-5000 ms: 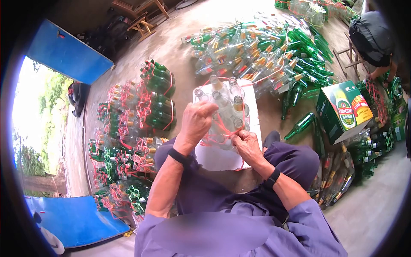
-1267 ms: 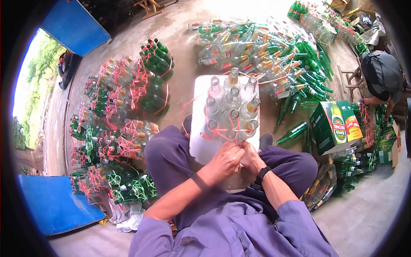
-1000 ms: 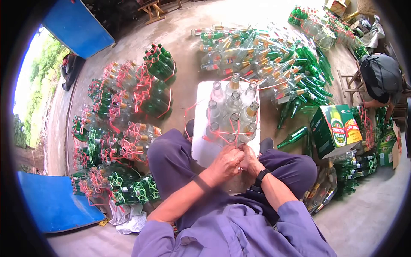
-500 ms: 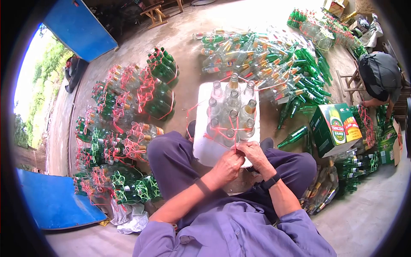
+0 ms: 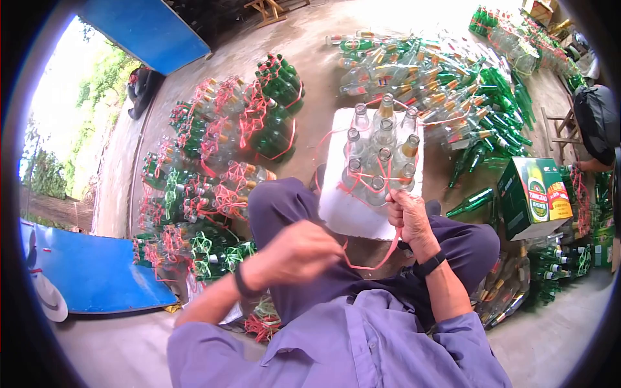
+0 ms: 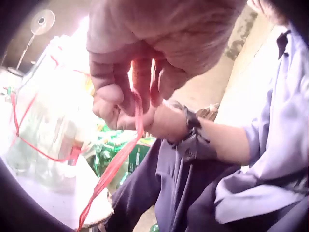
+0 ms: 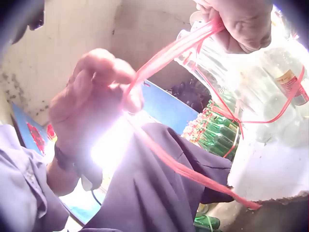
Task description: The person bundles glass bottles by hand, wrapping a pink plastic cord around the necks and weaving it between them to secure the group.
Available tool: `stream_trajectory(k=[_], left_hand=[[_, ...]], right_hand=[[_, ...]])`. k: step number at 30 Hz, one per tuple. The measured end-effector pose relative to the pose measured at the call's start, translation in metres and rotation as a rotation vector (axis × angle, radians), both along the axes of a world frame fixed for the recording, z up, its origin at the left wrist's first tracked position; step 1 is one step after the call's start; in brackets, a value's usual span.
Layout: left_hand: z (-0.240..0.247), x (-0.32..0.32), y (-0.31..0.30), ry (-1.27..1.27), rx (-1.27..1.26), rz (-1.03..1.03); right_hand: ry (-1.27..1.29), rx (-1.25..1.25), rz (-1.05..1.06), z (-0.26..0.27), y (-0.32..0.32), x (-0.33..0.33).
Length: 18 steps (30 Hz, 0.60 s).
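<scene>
The head view looks forward and down from above the grip on the flat pink plastic ribbon (image 5: 394, 244); close beside it, both wrist views face inward, sharing that ribbon.

Daylight floods a hard-worn room

And here's the bare concrete floor (image 5: 315, 64), bleaching almost white towards the top of the head view! Out left, an upper blue door panel (image 5: 150, 35) and a lower blue door panel (image 5: 97, 266) flank a blazing doorway (image 5: 71, 126), with green foliage (image 5: 46, 169) beyond. Up top, a wooden stool (image 5: 270, 16); over right, a wooden frame (image 5: 565, 138), partly cut off from view. The left wrist view picks out a pedestal fan (image 6: 42, 21); the right wrist view, a plain wall (image 7: 154, 36), blotched low down!
</scene>
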<state>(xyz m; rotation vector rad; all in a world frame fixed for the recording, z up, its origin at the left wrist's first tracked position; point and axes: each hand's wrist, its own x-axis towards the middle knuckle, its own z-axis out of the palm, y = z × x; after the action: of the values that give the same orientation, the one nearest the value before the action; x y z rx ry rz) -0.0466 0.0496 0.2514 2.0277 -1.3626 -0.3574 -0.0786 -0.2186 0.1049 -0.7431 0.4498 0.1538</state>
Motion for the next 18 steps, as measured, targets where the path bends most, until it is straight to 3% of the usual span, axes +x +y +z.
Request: stream_trajectory(k=[3,7,11,13,14,16,18], left_hand=[[0.044,0.032,0.054,0.114,0.159,0.323],[0.116,0.062,0.087,0.045,0.467,0.496],[0.178,0.096,0.07,0.078,0.296,0.621],[0.202,0.121,0.047,0.005,0.135,0.513],[0.202,0.128,0.032,0.0,0.125,0.499],[0.195,0.133,-0.013,0.096,-0.165,0.483],[0.157,0.132,-0.05,0.105,-0.139,0.432]], right_hand=[[0.006,-0.019,0.054,0.0,0.005,0.0],[0.02,-0.042,0.037,0.0,0.007,0.002],[0.024,-0.084,0.02,0.004,0.007,0.001],[0.033,-0.11,0.013,0.0,0.007,0.001],[0.051,-0.152,-0.013,0.002,0.01,0.002],[0.04,-0.206,-0.028,0.008,0.01,0.0],[0.03,-0.242,-0.061,0.012,0.008,-0.002]])
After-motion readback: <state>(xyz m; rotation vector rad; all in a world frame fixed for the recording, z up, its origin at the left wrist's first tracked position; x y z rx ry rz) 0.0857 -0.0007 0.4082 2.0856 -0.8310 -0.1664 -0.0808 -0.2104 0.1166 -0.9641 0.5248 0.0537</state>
